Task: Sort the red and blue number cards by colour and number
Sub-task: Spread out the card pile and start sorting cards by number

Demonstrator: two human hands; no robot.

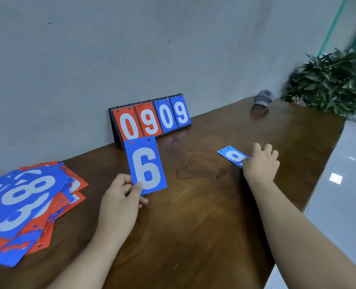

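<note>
Blue 6 card (145, 166): likely thin, stiff, light, slick; pinched upright at lower corner by left hand (120, 197). Right hand (260, 163): fingers curled over end of flat card (231, 155) on table (193, 226).

The table (193, 215) was dark wood, its grain showing under a glossy, reflecting varnish. The blue 6 card (145, 166), the flat blue card (232, 155) and the heaped cards (26, 205) looked thin, stiff and matt. The scoreboard's rings (139, 104) were shiny metal. The wall (89, 49) was matt grey paint, the floor (340, 195) glossy, the cap (263, 98) grey cloth.
</note>
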